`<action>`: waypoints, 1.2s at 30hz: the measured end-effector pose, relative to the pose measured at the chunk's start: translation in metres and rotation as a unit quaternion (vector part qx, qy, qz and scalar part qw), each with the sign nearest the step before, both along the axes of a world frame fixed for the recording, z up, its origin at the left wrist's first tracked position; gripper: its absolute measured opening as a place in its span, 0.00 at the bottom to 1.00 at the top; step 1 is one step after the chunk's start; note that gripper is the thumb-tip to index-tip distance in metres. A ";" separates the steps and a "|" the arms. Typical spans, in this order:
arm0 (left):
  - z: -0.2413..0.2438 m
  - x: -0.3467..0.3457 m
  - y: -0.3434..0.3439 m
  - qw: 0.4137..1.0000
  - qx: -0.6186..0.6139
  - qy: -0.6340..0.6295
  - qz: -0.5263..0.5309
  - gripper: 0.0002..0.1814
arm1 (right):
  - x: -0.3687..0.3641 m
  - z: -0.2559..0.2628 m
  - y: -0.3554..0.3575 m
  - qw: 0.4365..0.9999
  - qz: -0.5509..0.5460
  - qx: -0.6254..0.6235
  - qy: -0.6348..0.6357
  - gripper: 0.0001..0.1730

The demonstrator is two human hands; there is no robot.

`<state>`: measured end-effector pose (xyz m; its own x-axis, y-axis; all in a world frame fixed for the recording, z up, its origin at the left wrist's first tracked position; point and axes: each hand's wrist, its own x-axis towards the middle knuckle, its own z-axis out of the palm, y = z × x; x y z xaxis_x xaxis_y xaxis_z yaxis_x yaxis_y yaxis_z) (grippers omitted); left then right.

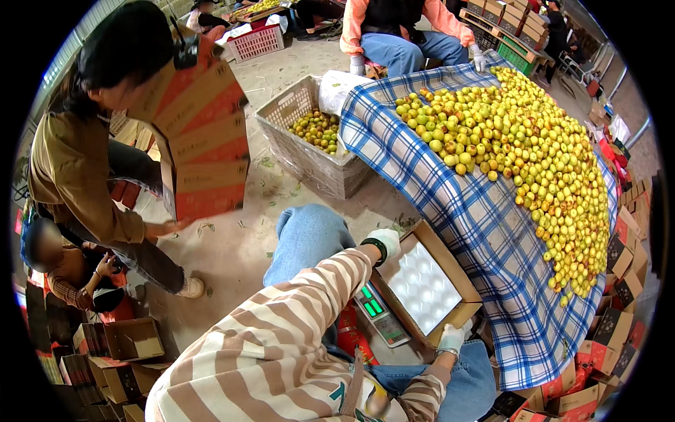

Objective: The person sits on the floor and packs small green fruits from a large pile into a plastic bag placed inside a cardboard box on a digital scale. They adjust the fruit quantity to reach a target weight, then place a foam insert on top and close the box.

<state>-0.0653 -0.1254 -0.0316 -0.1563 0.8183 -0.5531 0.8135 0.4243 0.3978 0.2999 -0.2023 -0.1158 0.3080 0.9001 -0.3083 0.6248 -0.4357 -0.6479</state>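
My left hand (389, 241), in a white glove with a dark bracelet at the wrist, grips the upper left corner of a shallow open cardboard box (468, 311). My right hand (452, 337), also gloved, holds the near edge at the lower right. A white molded tray (424, 282) with rounded cups lies inside the box, and I see no fruit in it. The box sits at or over a digital scale (382, 314) with a lit green display; whether it rests on the weighing plate is hidden. The scale is between my knees.
A blue-and-white plaid cloth (437, 195) to the right bears a heap of green-yellow jujubes (527, 142). Beyond my knee stands a plastic crate (316, 169) with more fruit. A person (89, 158) at left carries folded cartons (205, 142). Boxes (132, 343) crowd the lower left.
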 end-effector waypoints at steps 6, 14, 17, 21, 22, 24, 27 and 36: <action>-0.003 -0.009 0.003 0.999 0.001 -0.021 -0.043 0.22 | 0.002 0.005 0.005 0.992 0.035 -0.014 -0.123 0.20; 0.028 -0.090 -0.018 0.996 0.087 0.016 -0.033 0.18 | -0.077 0.067 0.019 0.957 0.169 -0.066 -0.225 0.28; 0.092 -0.127 -0.010 0.986 0.071 0.097 -0.116 0.17 | -0.093 0.040 0.036 0.979 0.170 -0.009 0.110 0.16; 0.154 -0.199 -0.048 0.990 0.077 0.116 0.006 0.18 | -0.179 0.066 0.046 0.946 0.231 0.004 0.228 0.13; 0.136 -0.229 -0.052 0.989 0.073 0.126 0.008 0.18 | -0.204 0.074 0.044 0.943 0.235 0.018 0.236 0.13; 0.120 -0.260 -0.068 0.987 0.093 0.131 0.024 0.17 | -0.230 0.077 0.068 0.920 0.332 0.001 0.208 0.13; 0.089 -0.298 -0.123 0.970 0.154 0.111 0.154 0.16 | -0.277 0.068 0.100 0.904 0.409 0.032 0.119 0.14; -0.038 -0.313 -0.321 0.875 0.073 0.025 0.478 0.21 | -0.436 0.034 0.105 0.748 0.647 0.028 -0.146 0.23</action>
<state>-0.3779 -0.4464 -0.0694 -0.8289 0.3627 -0.4259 0.1338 0.8678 0.4786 -0.1363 -0.0970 -0.0822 -0.7847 0.5124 -0.3489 0.6190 0.6783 -0.3959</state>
